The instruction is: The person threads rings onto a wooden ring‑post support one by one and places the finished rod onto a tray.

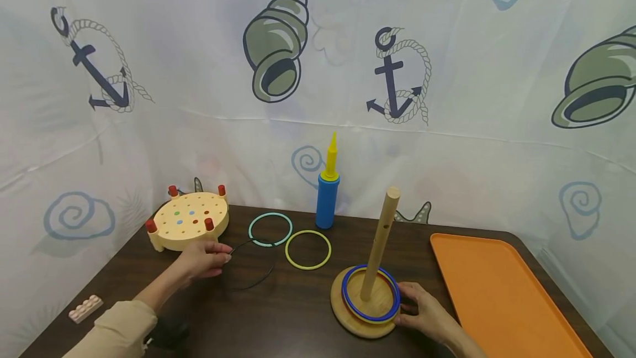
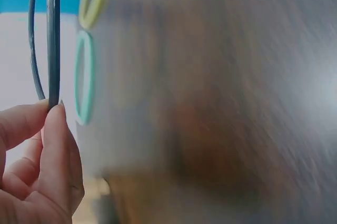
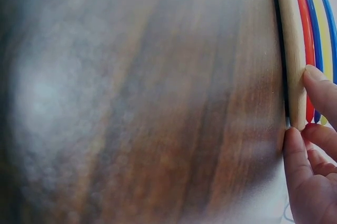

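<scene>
My left hand (image 1: pixel 203 261) pinches a thin black ring (image 2: pixel 53 34) between thumb and fingertips, and the ring slants over the table. Right of the middle stands a wooden ring stand (image 1: pixel 382 236), a round base with one upright peg. Stacked around its peg are several rings, with a blue ring (image 1: pixel 344 291) on top; a red ring (image 3: pixel 305 34) and a yellow ring (image 3: pixel 320 34) show lower down. My right hand (image 1: pixel 424 314) grips the edge of the base from the right, one finger on the red ring's side. A teal ring (image 1: pixel 270 214) and another yellow ring (image 1: pixel 308 268) lie flat beyond the black ring.
A blue and yellow hand pump (image 1: pixel 326 200) stands upright at the back. A round cream pegboard (image 1: pixel 191 217) with red-tipped legs sits back left. At the right lies an orange tray (image 1: pixel 507 291). A pale pink toy brick (image 1: pixel 85 308) rests near the left edge.
</scene>
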`<action>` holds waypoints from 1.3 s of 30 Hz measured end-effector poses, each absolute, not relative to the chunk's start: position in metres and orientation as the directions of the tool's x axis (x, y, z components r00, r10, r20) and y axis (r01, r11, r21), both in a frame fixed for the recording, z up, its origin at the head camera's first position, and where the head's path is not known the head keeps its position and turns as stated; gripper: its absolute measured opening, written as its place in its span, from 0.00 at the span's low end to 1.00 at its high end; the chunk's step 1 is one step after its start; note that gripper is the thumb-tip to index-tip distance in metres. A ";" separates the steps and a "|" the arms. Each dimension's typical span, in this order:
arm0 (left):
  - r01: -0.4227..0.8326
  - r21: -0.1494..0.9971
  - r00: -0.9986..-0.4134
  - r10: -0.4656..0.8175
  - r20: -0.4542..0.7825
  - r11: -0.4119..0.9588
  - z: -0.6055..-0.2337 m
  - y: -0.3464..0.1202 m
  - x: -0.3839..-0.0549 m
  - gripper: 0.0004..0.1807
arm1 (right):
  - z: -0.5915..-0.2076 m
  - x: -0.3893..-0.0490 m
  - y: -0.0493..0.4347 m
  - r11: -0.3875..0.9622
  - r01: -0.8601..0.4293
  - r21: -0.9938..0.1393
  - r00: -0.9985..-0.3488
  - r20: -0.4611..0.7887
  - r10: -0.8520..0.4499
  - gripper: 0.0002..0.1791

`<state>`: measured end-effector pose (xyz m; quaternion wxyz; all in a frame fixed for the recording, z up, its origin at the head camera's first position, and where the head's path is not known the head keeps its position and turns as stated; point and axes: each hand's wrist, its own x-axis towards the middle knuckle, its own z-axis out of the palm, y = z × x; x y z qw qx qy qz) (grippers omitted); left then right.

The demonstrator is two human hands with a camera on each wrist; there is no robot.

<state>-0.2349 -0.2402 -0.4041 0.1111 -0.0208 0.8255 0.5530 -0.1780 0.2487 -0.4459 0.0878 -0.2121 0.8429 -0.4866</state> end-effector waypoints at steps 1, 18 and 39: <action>-0.157 0.916 -0.973 0.101 -0.207 0.369 -0.401 -0.236 -0.235 0.18 | -0.446 -0.178 0.249 0.437 -0.271 -0.858 -0.895 0.057 -0.442 0.36; -0.046 0.993 -0.955 0.286 -0.075 0.108 -0.315 -0.141 -0.226 0.21 | -0.444 -0.176 0.250 0.431 -0.249 -0.867 -0.893 0.034 -0.448 0.38; 0.024 1.000 -0.922 0.386 0.029 -0.018 -0.267 -0.033 -0.227 0.17 | -0.444 -0.176 0.248 0.427 -0.274 -0.862 -0.894 0.064 -0.444 0.38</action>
